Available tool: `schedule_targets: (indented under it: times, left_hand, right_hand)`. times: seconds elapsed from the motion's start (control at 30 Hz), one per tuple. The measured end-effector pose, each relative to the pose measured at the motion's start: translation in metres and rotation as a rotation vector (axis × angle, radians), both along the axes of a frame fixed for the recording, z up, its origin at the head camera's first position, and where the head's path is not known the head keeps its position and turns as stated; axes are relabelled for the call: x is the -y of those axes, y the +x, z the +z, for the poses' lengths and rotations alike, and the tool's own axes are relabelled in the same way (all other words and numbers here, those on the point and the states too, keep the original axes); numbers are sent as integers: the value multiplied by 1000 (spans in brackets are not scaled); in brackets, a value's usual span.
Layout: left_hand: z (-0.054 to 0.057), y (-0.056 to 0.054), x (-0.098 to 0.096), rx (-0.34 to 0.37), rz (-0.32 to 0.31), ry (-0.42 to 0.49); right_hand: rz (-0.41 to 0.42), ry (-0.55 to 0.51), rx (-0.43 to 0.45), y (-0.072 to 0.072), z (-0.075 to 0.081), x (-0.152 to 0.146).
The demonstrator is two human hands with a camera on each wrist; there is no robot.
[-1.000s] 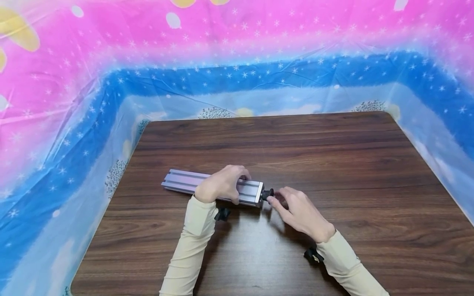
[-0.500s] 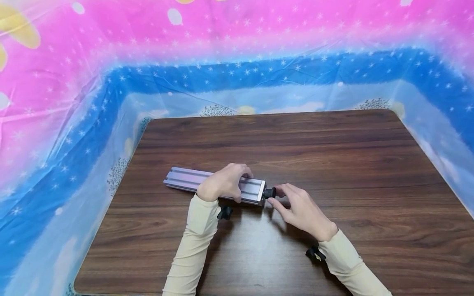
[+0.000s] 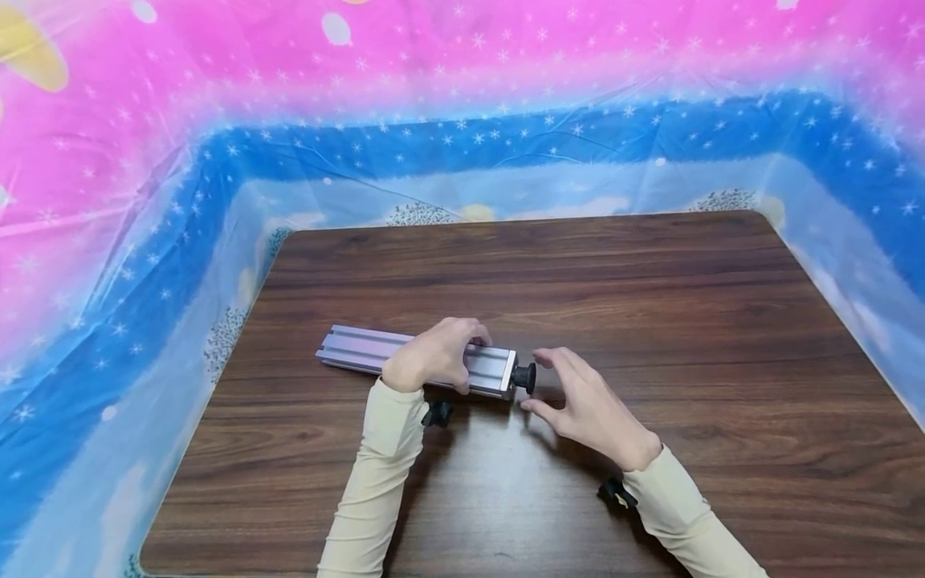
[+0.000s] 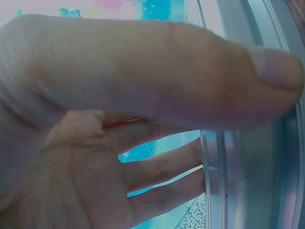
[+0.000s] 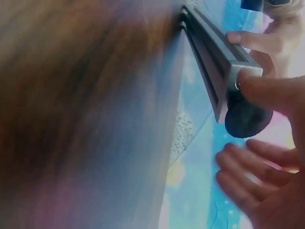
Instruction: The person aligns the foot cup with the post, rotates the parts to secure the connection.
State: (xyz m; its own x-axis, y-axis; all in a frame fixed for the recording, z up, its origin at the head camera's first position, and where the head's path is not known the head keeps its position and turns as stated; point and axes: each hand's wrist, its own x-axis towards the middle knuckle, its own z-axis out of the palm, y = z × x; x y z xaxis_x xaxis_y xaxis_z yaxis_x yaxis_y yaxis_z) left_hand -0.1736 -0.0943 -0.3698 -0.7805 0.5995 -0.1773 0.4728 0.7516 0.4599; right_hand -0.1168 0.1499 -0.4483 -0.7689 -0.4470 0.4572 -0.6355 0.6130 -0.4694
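Observation:
A silver grooved aluminium profile (image 3: 364, 341) lies at a slant on the table, with a black round knob (image 3: 525, 378) on its right end. My left hand (image 3: 436, 353) grips the profile near that end, thumb on the near side and fingers over the far side. In the left wrist view the thumb (image 4: 190, 76) lies across the grooved metal (image 4: 257, 162). My right hand (image 3: 592, 413) is spread around the knob, thumb and fingers apart from it in the head view. The right wrist view shows the knob (image 5: 248, 119) partly behind the thumb (image 5: 276, 93).
The brown wood-grain table (image 3: 650, 305) extends around both hands. A pink and blue patterned cloth (image 3: 462, 144) surrounds its back and sides. Small black devices sit at the wrists, one by the left cuff (image 3: 437, 414) and one by the right cuff (image 3: 617, 493).
My right thumb and fingers have spread away from the knob after being close against it half a second ago. The left hand and the profile stay in place.

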Motion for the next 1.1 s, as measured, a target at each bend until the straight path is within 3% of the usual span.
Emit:
schedule_targets:
  times: [0.2,0.47,0.67,0.93,1.1]
  left_hand:
    - [0,1,0,-10,-6,0]
    - [-1,1,-1,-7,-4,3]
    - [0,2,-1,-11,-2,2]
    - [0,2,-1,-13,-3,8]
    - [0,2,-1,-21,-9,8]
  right_hand:
    - [16,-21,-52,1,-1,1]
    - [-20,-13,62,0,-1,4]
    - [-65,12,86,-1,0,5]
    - [43,-48,-28,2,-1,2]
    - [32,-35,-60,0,-3,2]
